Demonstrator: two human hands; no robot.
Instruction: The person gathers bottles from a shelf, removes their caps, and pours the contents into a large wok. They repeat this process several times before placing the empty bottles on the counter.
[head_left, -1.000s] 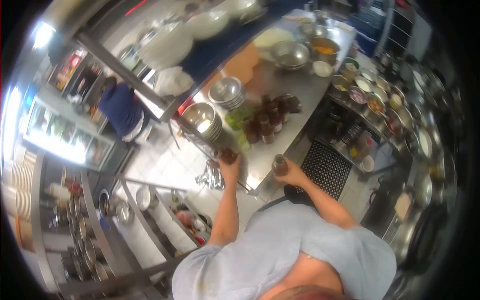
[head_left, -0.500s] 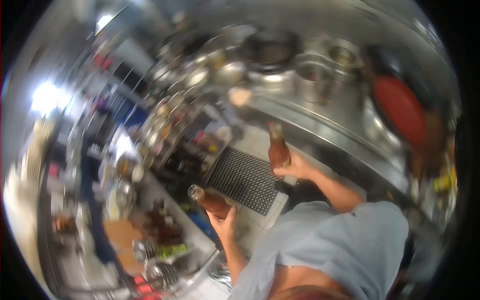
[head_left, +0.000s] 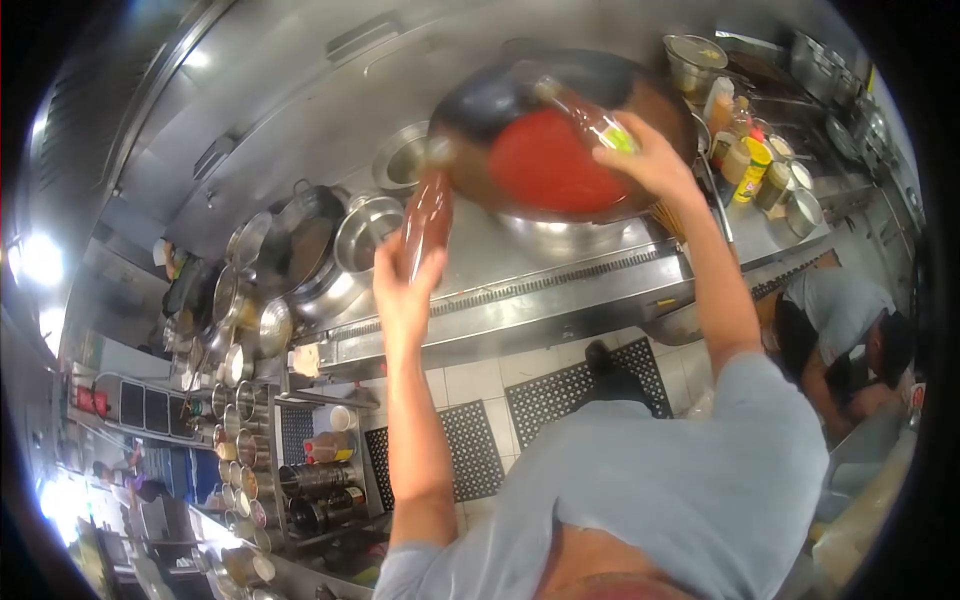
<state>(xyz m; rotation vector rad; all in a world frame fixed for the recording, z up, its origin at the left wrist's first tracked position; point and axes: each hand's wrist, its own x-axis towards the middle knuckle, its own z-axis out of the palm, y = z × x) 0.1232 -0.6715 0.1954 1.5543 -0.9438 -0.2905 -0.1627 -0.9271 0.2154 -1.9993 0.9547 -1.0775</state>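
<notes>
A large black wok (head_left: pixel 470 105) with a pool of red sauce (head_left: pixel 550 165) in it stands on the steel range. My left hand (head_left: pixel 405 290) is wrapped round the lower part of a glass bottle of red sauce (head_left: pixel 428 220); its neck points away from me at the wok's left rim. In my right hand (head_left: pixel 655 160) is a similar bottle with a green and white label (head_left: pixel 612 136). That bottle lies tilted over the wok, its neck toward the far left side. Both bottle mouths are blurred.
Pots and pans (head_left: pixel 310 250) crowd the left of the steel counter (head_left: pixel 480 260). Sauce bottles and a yellow container (head_left: pixel 754 170) stand to the right. Lower right, another person (head_left: pixel 840 310) bends down. Black perforated mats (head_left: pixel 540 405) lie on the tiled floor.
My view has swung round to the range. Both hands have gone from over the floor to the wok with their bottles, and the right bottle is now tipped over it.
</notes>
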